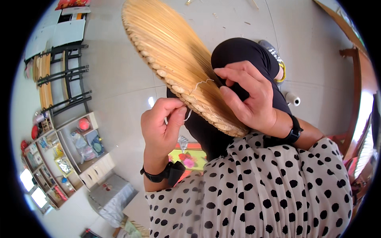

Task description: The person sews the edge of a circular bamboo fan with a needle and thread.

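A large, flat straw piece [170, 39] with a thick braided rim lies tilted across my lap, its far end reaching the upper edge of the view. My left hand [160, 123] pinches a white thread [189, 115] close against the braided rim. More of that white thread runs wavily over the straw face towards my right hand [250, 93]. The right hand rests over the face near the lower right end, fingers curved and thumb apart from the index finger. Whether its hidden palm side touches the straw is not clear.
A white thread spool [293, 99] lies on the tiled floor right of my knee [242, 51]. Straw bits are scattered at the top. Shelves [59, 158] with household things and a black metal frame [67, 75] line the left. Wooden furniture [359, 87] stands at right.
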A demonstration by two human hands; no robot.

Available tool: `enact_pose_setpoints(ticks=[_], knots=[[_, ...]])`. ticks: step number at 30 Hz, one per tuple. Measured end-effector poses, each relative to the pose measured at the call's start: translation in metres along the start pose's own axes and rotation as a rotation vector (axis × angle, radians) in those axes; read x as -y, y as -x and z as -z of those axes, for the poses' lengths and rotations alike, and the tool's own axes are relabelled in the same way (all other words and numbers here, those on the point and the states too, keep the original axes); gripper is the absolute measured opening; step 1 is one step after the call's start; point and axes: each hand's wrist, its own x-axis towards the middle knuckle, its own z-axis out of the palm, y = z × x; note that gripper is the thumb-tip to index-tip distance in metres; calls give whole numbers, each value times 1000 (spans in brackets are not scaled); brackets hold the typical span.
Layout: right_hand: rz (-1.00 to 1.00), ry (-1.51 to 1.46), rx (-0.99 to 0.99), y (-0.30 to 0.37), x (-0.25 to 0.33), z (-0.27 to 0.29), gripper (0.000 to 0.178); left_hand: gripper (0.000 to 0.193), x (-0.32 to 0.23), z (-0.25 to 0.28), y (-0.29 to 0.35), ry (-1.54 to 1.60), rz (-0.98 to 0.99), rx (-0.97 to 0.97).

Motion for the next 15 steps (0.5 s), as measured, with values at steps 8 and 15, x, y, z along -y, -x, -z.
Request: enact_pose_setpoints(ticks=[8, 15], knots=[[42, -81, 5, -8, -4, -13, 31, 9, -12, -1, 4, -7, 57, -11], [-76, -159, 19, -1, -12, 0, 25, 5, -13, -4, 5, 9, 98, -44]])
